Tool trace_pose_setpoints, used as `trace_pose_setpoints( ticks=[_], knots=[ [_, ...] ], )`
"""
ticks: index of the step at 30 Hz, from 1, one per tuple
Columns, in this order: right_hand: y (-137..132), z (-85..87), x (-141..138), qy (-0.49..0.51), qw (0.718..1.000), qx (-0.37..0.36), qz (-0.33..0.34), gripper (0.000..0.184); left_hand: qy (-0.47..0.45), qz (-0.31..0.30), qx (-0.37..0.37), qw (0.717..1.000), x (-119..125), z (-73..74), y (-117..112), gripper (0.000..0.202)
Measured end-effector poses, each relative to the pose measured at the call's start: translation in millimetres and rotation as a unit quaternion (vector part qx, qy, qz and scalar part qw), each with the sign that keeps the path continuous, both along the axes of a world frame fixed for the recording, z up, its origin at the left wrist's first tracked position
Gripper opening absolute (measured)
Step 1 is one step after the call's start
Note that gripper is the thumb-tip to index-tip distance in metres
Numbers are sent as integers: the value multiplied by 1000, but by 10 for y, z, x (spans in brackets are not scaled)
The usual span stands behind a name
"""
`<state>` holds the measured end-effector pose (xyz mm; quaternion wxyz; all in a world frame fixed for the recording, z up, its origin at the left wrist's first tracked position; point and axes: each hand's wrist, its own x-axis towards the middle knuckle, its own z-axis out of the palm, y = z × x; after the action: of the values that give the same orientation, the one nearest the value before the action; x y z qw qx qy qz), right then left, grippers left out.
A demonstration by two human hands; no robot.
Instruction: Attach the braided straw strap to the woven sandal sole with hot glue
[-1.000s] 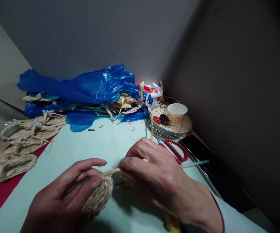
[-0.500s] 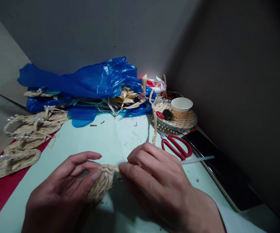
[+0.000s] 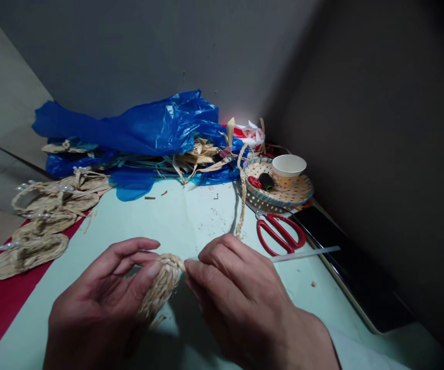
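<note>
My left hand (image 3: 106,288) pinches a small oval sole of coiled straw braid (image 3: 160,288) between thumb and fingers, its other fingers curved above. My right hand (image 3: 241,293) is closed on the braid's end just right of the sole's top edge; its fingertips are partly hidden. A long plaited straw cord (image 3: 242,190) rises behind the right knuckles toward the basket, and its lower end goes out of sight behind that hand. Red-handled scissors (image 3: 279,234) lie beyond my right hand, next to a thin whitish stick (image 3: 307,254).
Straw sandals with pearl beads (image 3: 29,254) lie at left on red cloth (image 3: 10,308). Blue plastic bags (image 3: 137,123) with loose straw (image 3: 202,151) sit at the back. A woven basket (image 3: 302,192) holds a paper cup (image 3: 288,167) and a black thread spool (image 3: 266,181). A dark tablet-like slab (image 3: 356,277) lies at right.
My right hand has shifted slightly left and closer to the sole, still gripping the braid. The sole shows a little higher and more face-on. The view has moved slightly.
</note>
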<state>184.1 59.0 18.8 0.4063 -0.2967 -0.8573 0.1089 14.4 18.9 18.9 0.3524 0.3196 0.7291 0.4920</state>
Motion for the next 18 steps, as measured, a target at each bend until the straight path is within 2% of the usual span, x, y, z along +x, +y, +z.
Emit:
trace_pose_setpoints(
  ticks=[6, 12, 18],
  knots=[
    [-46, -60, -66, 29, 999, 7, -14, 17, -16, 17, 14, 1000, 98, 79, -1, 33],
    [-69, -38, -79, 43, 999, 10, -28, 13, -5, 8, 14, 1000, 79, 39, -34, 36],
    [-106, -52, -87, 50, 998, 12, -34, 10, 19, 15, 33, 999, 115, 44, -51, 21]
  ],
)
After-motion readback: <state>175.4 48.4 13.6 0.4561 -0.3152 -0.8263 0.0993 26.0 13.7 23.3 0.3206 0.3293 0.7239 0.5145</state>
